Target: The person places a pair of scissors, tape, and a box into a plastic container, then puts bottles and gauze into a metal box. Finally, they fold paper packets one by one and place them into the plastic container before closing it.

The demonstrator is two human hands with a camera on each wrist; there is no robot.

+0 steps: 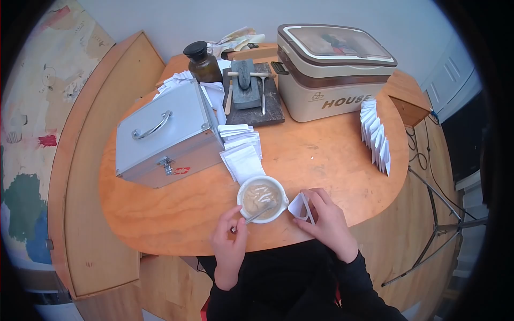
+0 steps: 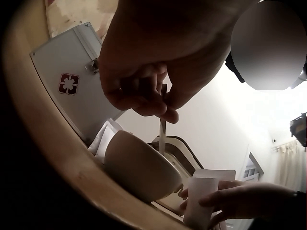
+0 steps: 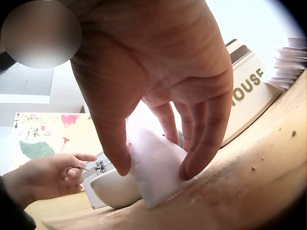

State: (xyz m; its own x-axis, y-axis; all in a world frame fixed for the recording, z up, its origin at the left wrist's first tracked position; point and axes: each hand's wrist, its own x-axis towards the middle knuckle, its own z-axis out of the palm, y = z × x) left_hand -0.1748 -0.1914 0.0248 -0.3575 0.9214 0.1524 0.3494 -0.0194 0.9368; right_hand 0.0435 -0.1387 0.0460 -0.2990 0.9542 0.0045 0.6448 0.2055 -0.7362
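Note:
My left hand [image 1: 230, 241] pinches a slim metal spatula [image 1: 261, 213] by its handle. The spatula's far end reaches into a white lipped mortar bowl [image 1: 240, 199] holding beige powder [image 1: 257, 193]. In the left wrist view, the flat handle [image 2: 162, 134] slants down behind the bowl rim. Just right of the bowl, my right hand [image 1: 329, 222] holds a small white paper packet [image 1: 298, 207] between thumb and fingers, its mouth spread wide. From the right wrist, the packet [image 3: 156, 167] stands low over the tabletop; its inside is hidden there.
A silver metal case [image 1: 160, 128] sits at left, folded white packets [image 1: 246, 163] beside it. Behind stand a dark brown jar [image 1: 204, 67], a grey stone block [image 1: 246, 99] on a dark slab [image 1: 273, 109], and a cream lidded box [image 1: 326, 99]. More packets [image 1: 375, 139] line the right.

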